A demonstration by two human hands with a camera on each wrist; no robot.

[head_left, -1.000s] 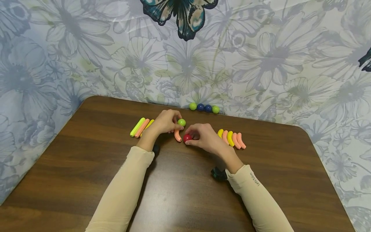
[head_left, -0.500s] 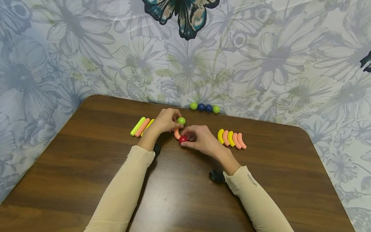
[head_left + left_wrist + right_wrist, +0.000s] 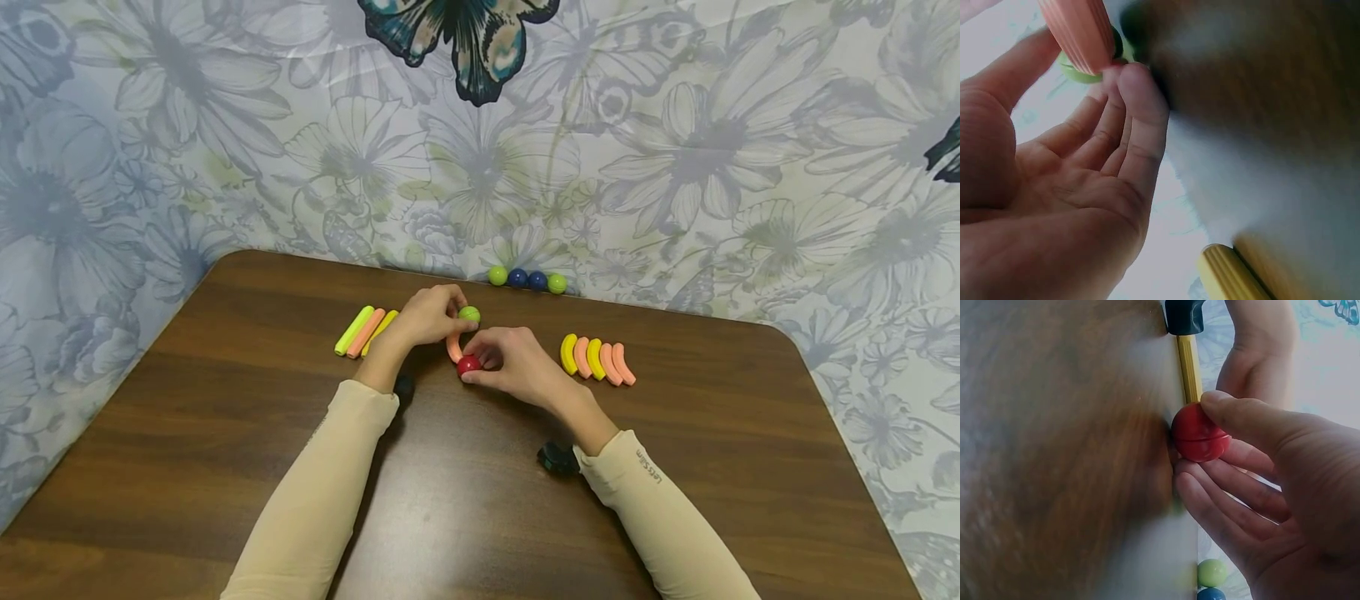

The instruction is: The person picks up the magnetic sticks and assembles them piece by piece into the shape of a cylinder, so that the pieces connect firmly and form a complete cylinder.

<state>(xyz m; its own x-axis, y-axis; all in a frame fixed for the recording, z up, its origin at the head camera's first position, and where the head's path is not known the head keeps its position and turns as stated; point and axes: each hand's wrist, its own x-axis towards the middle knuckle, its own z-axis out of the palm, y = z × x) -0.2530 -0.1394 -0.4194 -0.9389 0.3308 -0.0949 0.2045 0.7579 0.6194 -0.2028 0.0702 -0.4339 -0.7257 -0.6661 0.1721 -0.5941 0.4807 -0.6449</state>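
My left hand (image 3: 429, 317) pinches a green ball (image 3: 469, 314) in the middle of the table's far half. A pink curved stick (image 3: 453, 347) runs from that ball toward me; in the left wrist view its ribbed side (image 3: 1079, 31) hides much of the green ball. My right hand (image 3: 517, 365) holds a red ball (image 3: 1199, 432) between thumb and fingers. In the head view the red ball sits at the curved stick's near end and appears to touch it.
Left of my hands lie straight sticks: lime (image 3: 354, 331), pink (image 3: 366, 333) and yellow (image 3: 381, 332). Several yellow and pink curved sticks (image 3: 596, 359) are lined up at the right. Green and blue balls (image 3: 517, 278) stand along the far table edge by the patterned wall cloth.
My right hand has moved left with the red ball, from beside the pink curved stick to its near end. The left hand stays nearly where it was.
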